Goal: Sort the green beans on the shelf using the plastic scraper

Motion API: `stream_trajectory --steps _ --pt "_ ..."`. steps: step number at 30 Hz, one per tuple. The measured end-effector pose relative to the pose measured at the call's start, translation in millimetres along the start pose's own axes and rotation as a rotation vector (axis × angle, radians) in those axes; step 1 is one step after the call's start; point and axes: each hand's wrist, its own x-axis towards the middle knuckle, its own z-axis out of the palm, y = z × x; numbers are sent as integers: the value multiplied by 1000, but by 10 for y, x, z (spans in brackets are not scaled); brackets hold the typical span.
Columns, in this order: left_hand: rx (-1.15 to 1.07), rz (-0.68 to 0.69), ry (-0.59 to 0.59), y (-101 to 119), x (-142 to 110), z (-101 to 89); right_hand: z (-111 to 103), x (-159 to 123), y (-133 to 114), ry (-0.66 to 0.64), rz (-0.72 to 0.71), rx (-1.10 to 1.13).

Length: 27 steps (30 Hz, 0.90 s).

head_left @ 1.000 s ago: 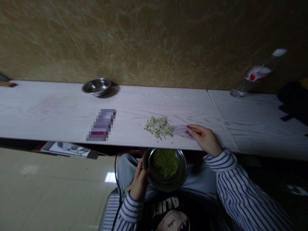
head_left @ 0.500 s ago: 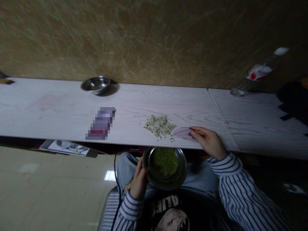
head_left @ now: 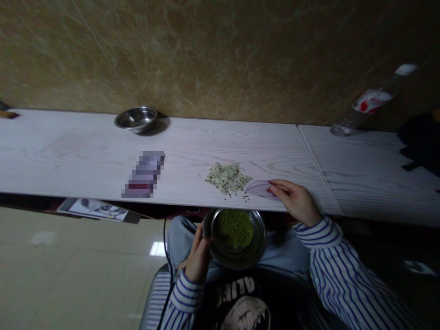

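My left hand grips the left rim of a steel bowl, which sits over my lap just below the table edge. Green mung beans cover its bottom. Between thumb and fingers of my right hand is a clear plastic protractor with curved markings, lying low over the tabletop. Its left edge meets the right side of a loose pile of white grains, like rice, mixed with green beans. A few stray beans lie in front of the pile, near the table edge.
A smaller steel bowl stands at the back of the pale wooden table, by the wall. Left of the pile lies a flat, blurred-out phone-like object. A clear bottle stands at the right, near a dark object.
My right hand and the protractor have shifted slightly left, closer against the pile. My left hand and the bowl stay nearly as they were.
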Motion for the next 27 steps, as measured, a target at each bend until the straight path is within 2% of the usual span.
stream_trajectory --steps 13,20,27 --pt "-10 29 -9 -23 22 4 5 -52 3 -23 -10 -27" --pt "-29 6 -10 -27 21 -30 63 41 4 -33 -22 -15" --pt "-57 13 15 6 -13 17 24 81 -18 -25 -20 -15"
